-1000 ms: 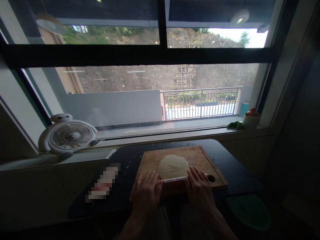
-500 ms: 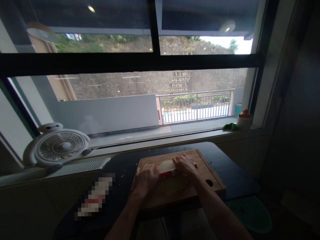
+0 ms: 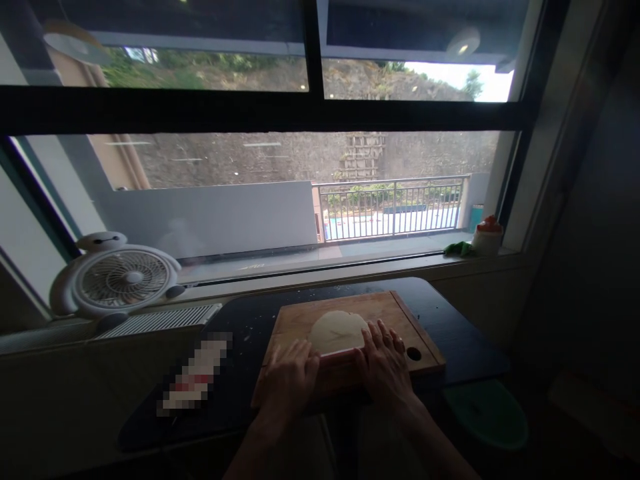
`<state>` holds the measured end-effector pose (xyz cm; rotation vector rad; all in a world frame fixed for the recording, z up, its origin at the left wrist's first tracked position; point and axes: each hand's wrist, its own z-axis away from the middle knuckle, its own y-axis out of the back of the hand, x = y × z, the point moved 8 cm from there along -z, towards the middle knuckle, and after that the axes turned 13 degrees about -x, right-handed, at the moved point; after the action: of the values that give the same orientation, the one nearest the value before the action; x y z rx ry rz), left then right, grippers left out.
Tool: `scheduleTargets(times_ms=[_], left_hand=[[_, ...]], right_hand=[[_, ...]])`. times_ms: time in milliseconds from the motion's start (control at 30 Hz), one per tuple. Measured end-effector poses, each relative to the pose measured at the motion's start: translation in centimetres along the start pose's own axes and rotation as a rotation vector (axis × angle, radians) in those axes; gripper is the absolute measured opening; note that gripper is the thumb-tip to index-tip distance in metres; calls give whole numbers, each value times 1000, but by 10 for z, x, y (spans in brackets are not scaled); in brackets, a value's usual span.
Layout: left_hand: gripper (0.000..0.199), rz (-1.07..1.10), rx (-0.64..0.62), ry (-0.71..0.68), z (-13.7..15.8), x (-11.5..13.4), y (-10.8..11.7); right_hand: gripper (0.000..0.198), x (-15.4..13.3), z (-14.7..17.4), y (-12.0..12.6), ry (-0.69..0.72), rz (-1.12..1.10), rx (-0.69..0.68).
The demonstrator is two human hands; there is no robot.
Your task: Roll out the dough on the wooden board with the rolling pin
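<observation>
A round sheet of pale dough (image 3: 340, 331) lies flat on a wooden cutting board (image 3: 300, 317). Across its near edge runs a reddish rolling pin (image 3: 340, 358), mostly covered by my hands. My left hand (image 3: 293, 373) presses down on the pin's left part, its fingers pointing forward. On the right part rests my right hand (image 3: 385, 353), fingers bent over the pin and close to the dough's right edge. Both palms hide the pin's ends.
The board sits on a dark table (image 3: 240, 347) with white specks. A blurred pale item (image 3: 195, 377) lies at the left. On the sill stand a white fan (image 3: 125, 277), a white container (image 3: 487, 237) and a green cloth (image 3: 457, 249). A green stool (image 3: 490, 413) is lower right.
Both hands have drawn the rolling pin back toward me, from across the dough to its near edge. More of the dough's round shape shows now. The view has tilted slightly.
</observation>
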<state>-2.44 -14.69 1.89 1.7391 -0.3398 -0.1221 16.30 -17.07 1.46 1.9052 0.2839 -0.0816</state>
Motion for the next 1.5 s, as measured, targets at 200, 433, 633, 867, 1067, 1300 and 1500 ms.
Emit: scheduleTargets(times_ms=[200, 433, 633, 867, 1067, 1300, 1500], left_hand=[[43, 11, -97, 128, -50, -20, -1], [45, 11, -111, 144, -77, -33, -3], [41, -47, 78, -6, -4, -5, -2], [42, -90, 204, -126, 39, 3, -7], [41, -102, 237, -89, 26, -9, -6], [35, -61, 250, -29, 25, -8, 6], [35, -1, 222, -51, 26, -6, 12]], right_hand=[[42, 3, -66, -5, -36, -56, -61], [41, 7, -96, -13, -78, -115, -169], [37, 0, -25, 2, 17, -81, 68], [38, 2, -8, 3, 37, -60, 62], [43, -5, -90, -14, -35, -112, -169], [38, -13, -142, -31, -59, -145, -350], [38, -3, -69, -13, 60, -80, -94]])
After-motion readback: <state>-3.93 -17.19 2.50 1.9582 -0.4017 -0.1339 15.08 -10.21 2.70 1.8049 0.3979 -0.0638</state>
